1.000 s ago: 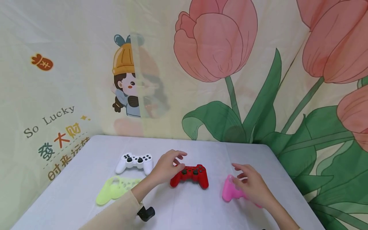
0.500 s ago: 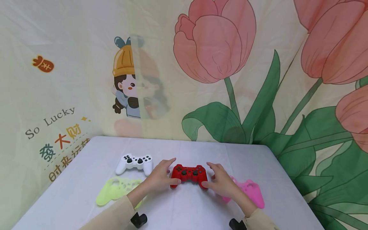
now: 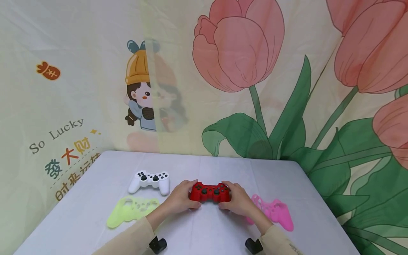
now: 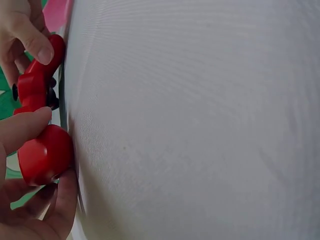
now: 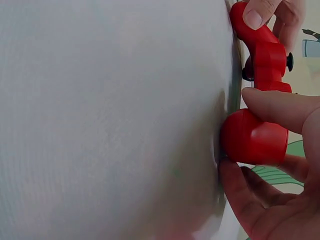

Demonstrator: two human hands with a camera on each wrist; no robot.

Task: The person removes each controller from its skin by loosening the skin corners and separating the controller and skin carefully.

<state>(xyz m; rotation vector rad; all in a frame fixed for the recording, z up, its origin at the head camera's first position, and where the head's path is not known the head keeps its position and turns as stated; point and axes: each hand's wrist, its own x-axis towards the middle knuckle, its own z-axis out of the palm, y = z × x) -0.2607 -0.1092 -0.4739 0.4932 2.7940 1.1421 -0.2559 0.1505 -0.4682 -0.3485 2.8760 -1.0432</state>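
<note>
A red game controller (image 3: pixel 210 193) sits at the middle of the table, held from both sides. My left hand (image 3: pixel 179 197) grips its left handle, thumb on the near side and fingers round the outer end. The right handle is in my right hand (image 3: pixel 239 200), gripped the same way. Seen from the left wrist, the controller (image 4: pixel 45 157) lies between thumb and curled fingers, low against the cloth. In the right wrist view the thumb and fingers likewise pinch the handle (image 5: pixel 254 137). Parts of both handles are hidden behind the hands.
A white game controller (image 3: pixel 149 181) lies at the back left. Nearer, a yellow-green silicone controller cover (image 3: pixel 118 215) lies flat, partly behind the left forearm. A pink silicone cover (image 3: pixel 282 215) lies to the right, partly hidden by the right arm. A printed curtain (image 3: pixel 178 141) hangs behind the white-covered table (image 3: pixel 204 237).
My right hand has moved left, from the pink cover to the red controller. The left hand has come down and nearer. Both hands have closed on the controller's handles.
</note>
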